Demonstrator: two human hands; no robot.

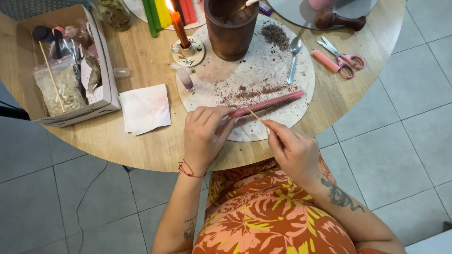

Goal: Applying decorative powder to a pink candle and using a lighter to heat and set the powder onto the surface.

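Nearest the camera, a thin wooden stick is pinched in the closed fingers of the right hand, its tip touching a pink candle that is laid on the near part of the round board. The near end of this candle is gripped by the curled left hand. The candle is judged light, stiff but brittle and a little waxy, so it is best held close to the worked end; beyond the board's far edge a burning candle is seen.
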